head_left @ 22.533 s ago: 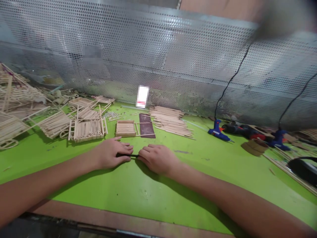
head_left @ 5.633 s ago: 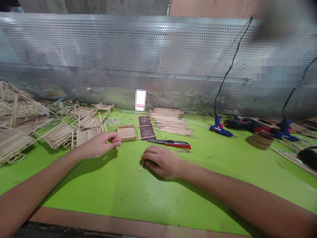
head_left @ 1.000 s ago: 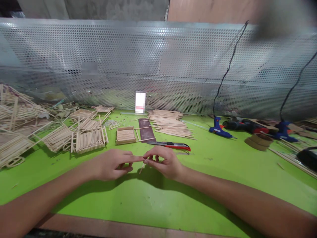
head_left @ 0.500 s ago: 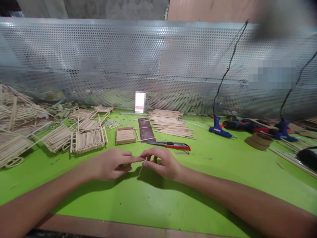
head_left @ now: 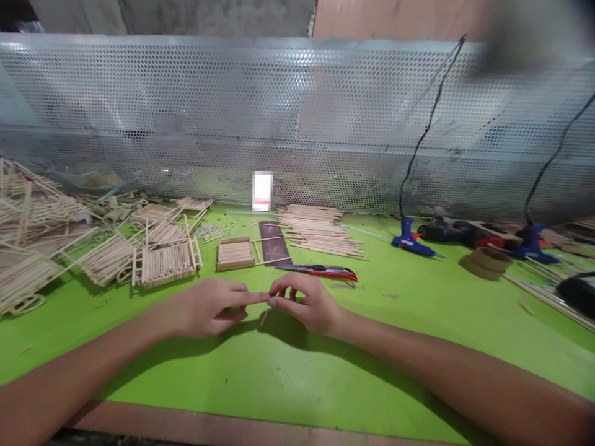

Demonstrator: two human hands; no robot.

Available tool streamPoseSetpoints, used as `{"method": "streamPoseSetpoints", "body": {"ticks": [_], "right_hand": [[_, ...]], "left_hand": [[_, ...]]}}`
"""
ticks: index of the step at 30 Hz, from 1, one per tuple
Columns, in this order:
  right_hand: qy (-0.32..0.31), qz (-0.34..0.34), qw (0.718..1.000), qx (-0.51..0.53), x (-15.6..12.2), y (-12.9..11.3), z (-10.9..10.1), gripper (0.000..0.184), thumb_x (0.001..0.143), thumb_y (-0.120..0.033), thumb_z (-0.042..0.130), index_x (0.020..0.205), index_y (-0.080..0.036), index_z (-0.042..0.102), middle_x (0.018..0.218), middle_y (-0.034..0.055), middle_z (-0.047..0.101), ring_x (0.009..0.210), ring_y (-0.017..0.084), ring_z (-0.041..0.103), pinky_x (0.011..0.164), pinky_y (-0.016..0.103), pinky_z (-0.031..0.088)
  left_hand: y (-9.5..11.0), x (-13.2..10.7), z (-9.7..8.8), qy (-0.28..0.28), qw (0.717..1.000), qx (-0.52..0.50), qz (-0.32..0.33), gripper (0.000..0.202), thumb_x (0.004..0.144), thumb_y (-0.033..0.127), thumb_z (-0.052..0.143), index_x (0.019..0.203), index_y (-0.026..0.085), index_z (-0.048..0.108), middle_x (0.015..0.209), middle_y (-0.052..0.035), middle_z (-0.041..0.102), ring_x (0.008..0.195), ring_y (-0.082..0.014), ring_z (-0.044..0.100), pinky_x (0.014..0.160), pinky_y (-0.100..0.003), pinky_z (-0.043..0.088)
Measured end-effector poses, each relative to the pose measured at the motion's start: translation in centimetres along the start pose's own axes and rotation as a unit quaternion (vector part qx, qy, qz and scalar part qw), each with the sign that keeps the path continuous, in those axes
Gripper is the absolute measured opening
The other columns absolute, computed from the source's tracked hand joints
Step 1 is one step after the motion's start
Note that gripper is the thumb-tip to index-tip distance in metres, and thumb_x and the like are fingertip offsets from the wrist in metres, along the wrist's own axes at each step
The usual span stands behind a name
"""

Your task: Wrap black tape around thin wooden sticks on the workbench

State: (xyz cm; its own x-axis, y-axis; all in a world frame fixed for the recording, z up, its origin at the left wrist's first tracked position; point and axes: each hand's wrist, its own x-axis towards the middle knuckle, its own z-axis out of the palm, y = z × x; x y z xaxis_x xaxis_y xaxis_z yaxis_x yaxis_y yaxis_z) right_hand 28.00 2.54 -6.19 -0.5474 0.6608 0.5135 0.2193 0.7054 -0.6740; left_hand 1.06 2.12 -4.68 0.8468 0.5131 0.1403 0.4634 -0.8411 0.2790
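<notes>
Over the green tabletop [head_left: 251, 378], my left hand [head_left: 211, 308] has its index finger stretched out, its tip meeting the fingertips of my right hand. The other left fingers are bent. My right hand [head_left: 307, 303] pinches thumb and index finger together; what lies between them is too small to make out. Just below that pinch is a short thin wooden stick [head_left: 264, 317]; whether it is held or lies on the table, I cannot tell. Beyond my hands lie a red utility knife [head_left: 332, 272], a small stick tray [head_left: 236, 253] and a dark brown strip [head_left: 275, 243].
A row of thin sticks [head_left: 320, 229] lies at the back centre. Stick-built pieces [head_left: 170, 263] crowd the left side. At right are a blue glue gun [head_left: 413, 241] with a hanging cord, a second glue gun [head_left: 534, 244] and a brown ring [head_left: 486, 263]. A perforated metal panel [head_left: 362, 118] stands behind.
My right fingertips have drawn together and shifted slightly up from the short stick. My left hand stays almost in place, index finger still stretched out.
</notes>
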Motion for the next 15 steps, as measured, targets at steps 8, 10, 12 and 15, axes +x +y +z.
{"method": "streamPoseSetpoints", "body": {"ticks": [8, 10, 12, 15], "right_hand": [[-0.009, 0.008, 0.994, -0.106, 0.9, 1.1, -2.1, 0.022, 0.101, -0.038, 0.064, 0.09, -0.021, 0.072, 0.081, 0.0026, 0.073, 0.07, 0.016, 0.065, 0.062, 0.029, 0.052], [-0.037, 0.02, 0.981, -0.191, 1.3, 1.5, -3.4, 0.015, 0.102, -0.031, 0.061, 0.098, -0.023, 0.074, 0.089, 0.0035, 0.076, 0.077, 0.019, 0.068, 0.068, 0.033, 0.054], [-0.068, 0.035, 0.949, -0.305, 1.7, 1.9, -4.7, 0.016, 0.102, -0.027, 0.06, 0.109, -0.023, 0.074, 0.1, 0.007, 0.077, 0.088, 0.023, 0.069, 0.075, 0.038, 0.055], [-0.097, 0.05, 0.897, -0.428, 2.1, 2.3, -6.2, 0.026, 0.101, -0.029, 0.062, 0.123, -0.018, 0.07, 0.117, 0.0122, 0.074, 0.11, 0.031, 0.066, 0.091, 0.048, 0.053]], "left_hand": [[-0.4, -0.3, -0.2, 0.033, 0.999, -0.001, 0.013, 0.059, 0.103, 0.016, 0.053, 0.159, 0.031, 0.042, 0.091, -0.0025, 0.069, 0.073, -0.0142, 0.061, 0.064, -0.023, 0.045], [-0.4, -0.2, 0.0, 0.04, 0.999, 0.0, 0.022, 0.056, 0.104, 0.016, 0.053, 0.158, 0.03, 0.045, 0.096, -0.004, 0.071, 0.075, -0.0146, 0.063, 0.066, -0.024, 0.049], [-0.3, 0.0, 0.3, 0.051, 0.998, 0.002, 0.026, 0.053, 0.104, 0.018, 0.054, 0.156, 0.029, 0.047, 0.108, -0.0072, 0.073, 0.085, -0.0174, 0.068, 0.072, -0.028, 0.054], [-0.1, 0.6, 1.1, 0.068, 0.997, 0.016, 0.036, 0.051, 0.104, 0.025, 0.057, 0.155, 0.026, 0.048, 0.135, -0.0107, 0.069, 0.113, -0.0247, 0.068, 0.092, -0.04, 0.059]]}}
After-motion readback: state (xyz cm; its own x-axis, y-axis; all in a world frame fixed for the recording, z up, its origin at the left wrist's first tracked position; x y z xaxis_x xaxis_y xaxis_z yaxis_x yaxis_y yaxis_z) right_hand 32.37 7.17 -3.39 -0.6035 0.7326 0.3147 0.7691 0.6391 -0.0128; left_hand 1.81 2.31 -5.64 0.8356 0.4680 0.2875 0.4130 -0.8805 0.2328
